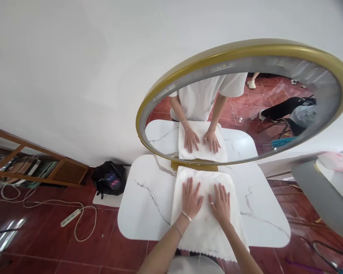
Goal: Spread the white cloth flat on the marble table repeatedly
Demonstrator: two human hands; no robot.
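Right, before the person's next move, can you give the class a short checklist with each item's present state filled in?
1. Left hand palm down on the white towel: ok.
2. Right hand palm down on the towel, apart from the left: ok.
3. Towel wholly within the marble-patterned tabletop: not ok, its near end reaches past the near edge.
4. Both hands reflected in the gold-framed oval mirror: ok.
5. Power strip off the tabletop: ok, it lies on the floor.
6. Nothing under the towel: cannot tell, its underside is hidden.
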